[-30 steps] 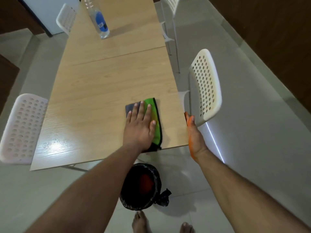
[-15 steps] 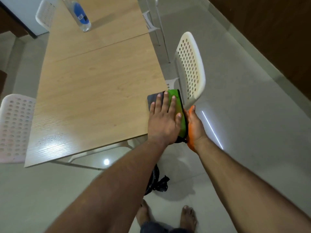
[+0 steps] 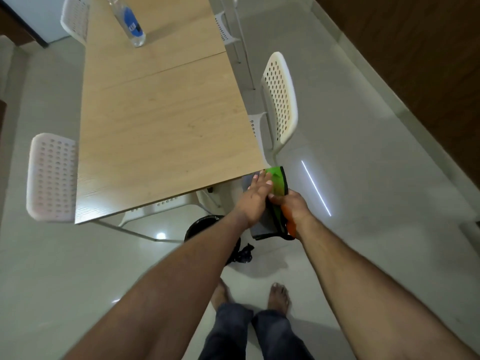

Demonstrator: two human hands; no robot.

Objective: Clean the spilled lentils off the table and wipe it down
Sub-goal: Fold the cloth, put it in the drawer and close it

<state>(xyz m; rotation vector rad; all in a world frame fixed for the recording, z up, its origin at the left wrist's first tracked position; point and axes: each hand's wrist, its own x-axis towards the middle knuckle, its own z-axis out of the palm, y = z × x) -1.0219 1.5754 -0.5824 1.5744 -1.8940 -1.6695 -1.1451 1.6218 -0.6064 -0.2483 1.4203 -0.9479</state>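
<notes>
Bare feet [image 3: 278, 292] down on the floor, black-lined bin [image 3: 205, 227] just under the table's near edge. Right hand [image 3: 292, 210] has its fingers curled round the green-and-grey cloth [image 3: 276, 183], held just off the table [image 3: 161, 131] corner, while the left hand [image 3: 255, 196] lies flat on it with straight fingers. Water bottle [image 3: 128, 20] stands way at the far end.

cloth [image 3: 277, 183]: green and grey, black edging
surface [image 3: 161, 131]: light wood grain
chairs [image 3: 281, 100]: white, perforated
bottle [image 3: 130, 22]: clear, blue label
bin [image 3: 205, 227]: black
</notes>
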